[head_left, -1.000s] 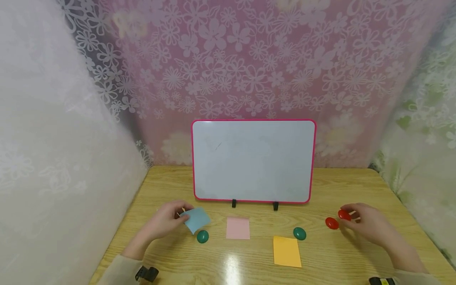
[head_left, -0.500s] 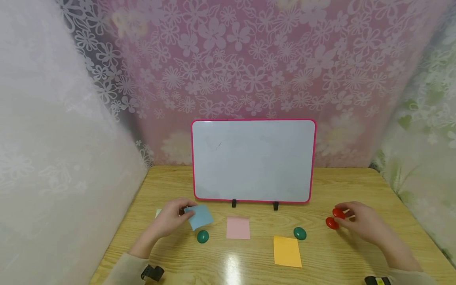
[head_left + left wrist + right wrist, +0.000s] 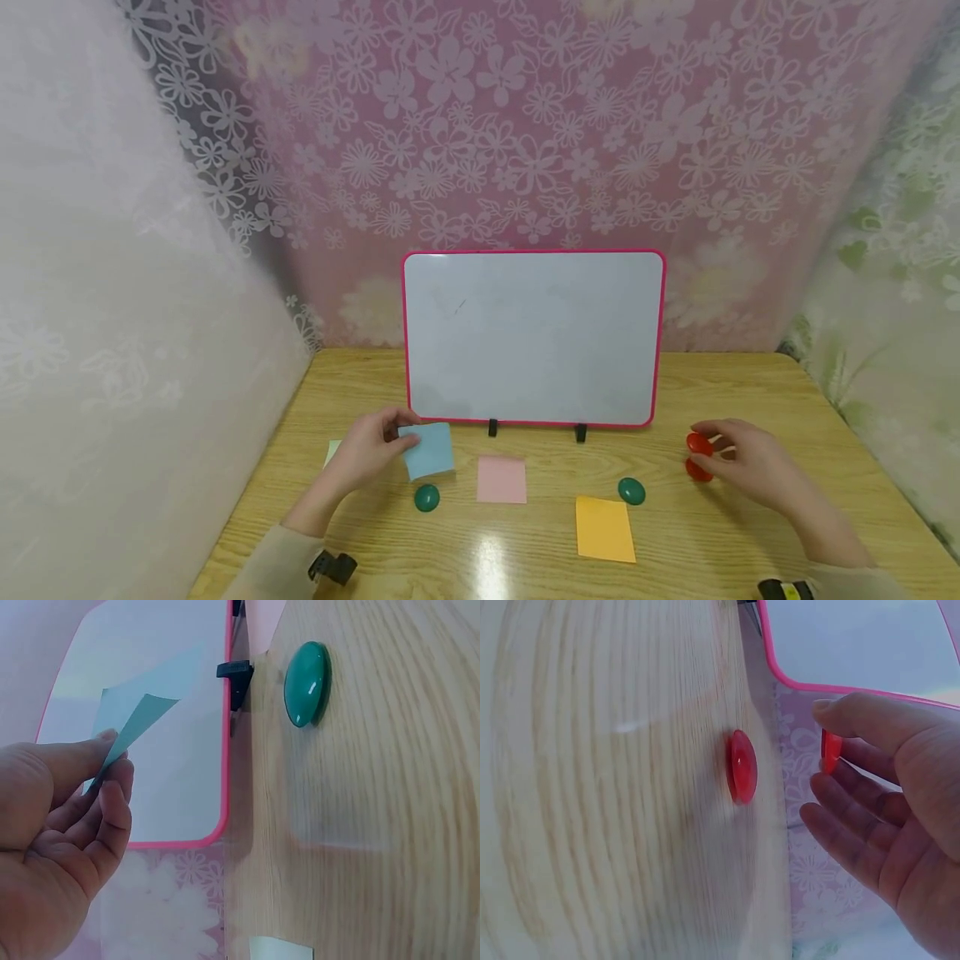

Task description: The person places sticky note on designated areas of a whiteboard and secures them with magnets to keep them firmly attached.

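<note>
Between thumb and fingers my left hand [image 3: 369, 450] pinches a blue sticky note [image 3: 430, 451] by its left edge, lifted over the table; the left wrist view shows the note [image 3: 142, 720] slightly curled. Below it lies a green round magnet [image 3: 427, 498]. My right hand [image 3: 750, 460] grips a red round magnet [image 3: 699, 443] at its edges, above the table. Another red magnet [image 3: 742, 766] lies just beneath, apart from the fingers. A whiteboard [image 3: 534, 337] with a pink frame stands upright behind both hands.
On the wooden table [image 3: 525, 575] lie a pink note [image 3: 502, 480], an orange note [image 3: 605, 530] and a second green magnet [image 3: 632, 491]. A pale green note [image 3: 332, 451] is partly behind the left arm. Black feet [image 3: 581, 433] support the whiteboard. Patterned cloth surrounds the table.
My left hand has moved right and slightly up with the blue note, which now hangs straighter. My right hand has moved left, carrying its red magnet over the one on the table.
</note>
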A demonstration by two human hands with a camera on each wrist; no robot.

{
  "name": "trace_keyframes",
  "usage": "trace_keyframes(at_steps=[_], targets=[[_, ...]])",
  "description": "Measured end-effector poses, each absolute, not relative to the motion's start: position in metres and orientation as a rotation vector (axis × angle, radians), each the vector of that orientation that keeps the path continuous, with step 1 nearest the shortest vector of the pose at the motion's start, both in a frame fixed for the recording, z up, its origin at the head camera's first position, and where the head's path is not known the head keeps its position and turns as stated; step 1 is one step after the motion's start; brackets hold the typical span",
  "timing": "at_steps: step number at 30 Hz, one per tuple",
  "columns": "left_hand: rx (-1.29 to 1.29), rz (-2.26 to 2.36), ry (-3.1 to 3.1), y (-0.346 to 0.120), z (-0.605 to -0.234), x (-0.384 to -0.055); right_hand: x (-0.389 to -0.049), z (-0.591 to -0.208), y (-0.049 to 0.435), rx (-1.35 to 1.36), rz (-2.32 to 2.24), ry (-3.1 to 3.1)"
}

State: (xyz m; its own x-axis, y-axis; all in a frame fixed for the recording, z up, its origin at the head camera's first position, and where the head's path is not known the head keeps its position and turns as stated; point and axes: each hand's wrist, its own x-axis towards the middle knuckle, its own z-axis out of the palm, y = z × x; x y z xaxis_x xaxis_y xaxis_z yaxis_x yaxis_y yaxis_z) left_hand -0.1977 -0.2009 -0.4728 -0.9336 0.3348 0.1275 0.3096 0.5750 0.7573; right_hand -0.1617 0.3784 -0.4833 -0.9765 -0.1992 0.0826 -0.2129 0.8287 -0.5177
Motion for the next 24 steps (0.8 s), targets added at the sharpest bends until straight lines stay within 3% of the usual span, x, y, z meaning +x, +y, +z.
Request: trace_keyframes(at_steps=[24], targets=[[0.537,1.378,2.799,-0.185,-0.468,-0.210,-0.164,-0.477,0.347,0.472,0.841,-2.838]])
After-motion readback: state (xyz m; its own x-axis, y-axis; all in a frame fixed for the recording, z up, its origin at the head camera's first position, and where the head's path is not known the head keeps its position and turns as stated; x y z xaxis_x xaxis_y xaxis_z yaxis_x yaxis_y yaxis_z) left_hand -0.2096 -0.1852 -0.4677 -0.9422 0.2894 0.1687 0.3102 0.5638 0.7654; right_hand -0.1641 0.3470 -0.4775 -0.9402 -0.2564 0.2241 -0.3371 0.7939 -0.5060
